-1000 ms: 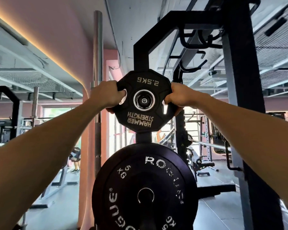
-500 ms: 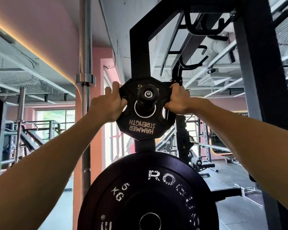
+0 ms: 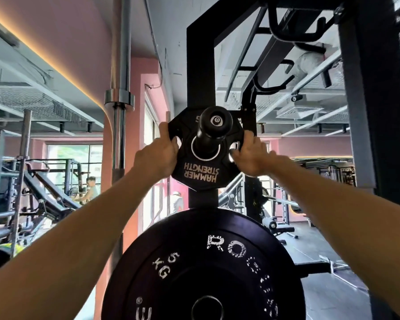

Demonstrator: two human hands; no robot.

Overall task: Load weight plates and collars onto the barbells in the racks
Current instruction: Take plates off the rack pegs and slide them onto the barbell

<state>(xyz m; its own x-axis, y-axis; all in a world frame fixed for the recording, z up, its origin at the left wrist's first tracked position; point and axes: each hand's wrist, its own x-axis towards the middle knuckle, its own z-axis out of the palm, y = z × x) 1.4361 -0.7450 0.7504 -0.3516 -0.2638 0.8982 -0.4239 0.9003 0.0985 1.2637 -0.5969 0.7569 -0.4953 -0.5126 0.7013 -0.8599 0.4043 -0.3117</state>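
Hands grip small plate [image 3: 200, 176] edges, arms raised, peg [image 3: 214, 125] through its hole.

Both arms extended forward and up. Left hand [image 3: 158, 155] and right hand [image 3: 252, 155] each curled around opposite edges of one plate.

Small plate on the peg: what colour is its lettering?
White lettering on the black small plate, upside down; clearest in the head view.
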